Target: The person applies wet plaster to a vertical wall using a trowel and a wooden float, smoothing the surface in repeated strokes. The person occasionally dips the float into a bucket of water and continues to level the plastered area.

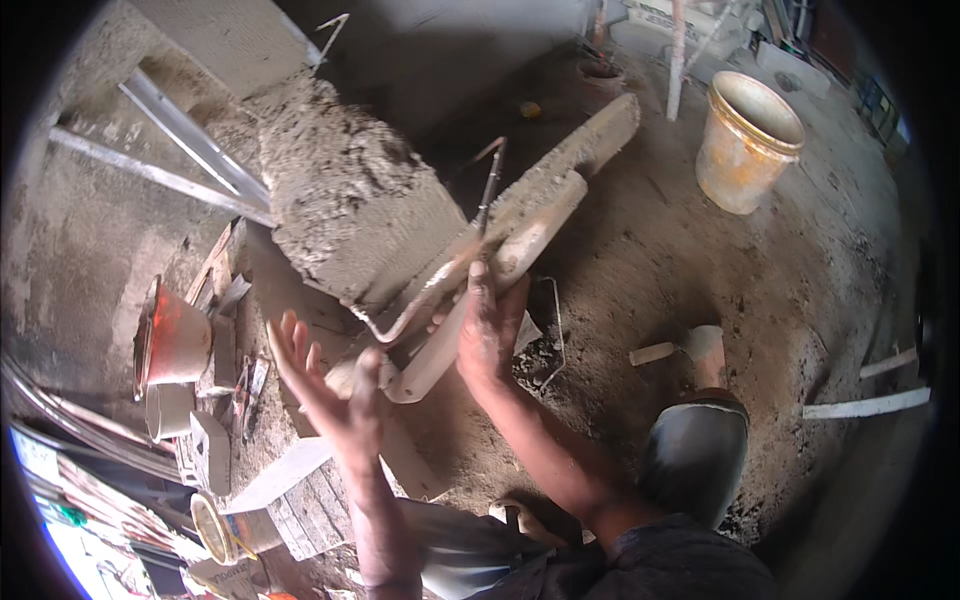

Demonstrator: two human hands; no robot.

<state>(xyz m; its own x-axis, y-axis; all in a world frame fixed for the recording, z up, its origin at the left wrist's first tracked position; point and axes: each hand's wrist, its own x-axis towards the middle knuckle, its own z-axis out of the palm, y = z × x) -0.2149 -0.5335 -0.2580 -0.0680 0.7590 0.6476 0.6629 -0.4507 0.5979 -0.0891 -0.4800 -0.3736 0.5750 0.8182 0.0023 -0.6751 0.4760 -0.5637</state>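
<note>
Mortar-caked straightedge (520,230) is gripped by the right hand (490,330) against wet plaster (350,190); left hand (335,385) hovers, fingers spread; steady, even pressure looks best.

The long float (520,235) under my right fingers (487,300) is pale cream, crusted with grey mortar. The plaster slab (350,195) beside it is rough grey with darker speckles. The bucket (748,142) is off-white, streaked with rusty orange. The pan (172,340) on my left is reddish orange inside. The floor (800,270) is dusty brown-grey.
</note>
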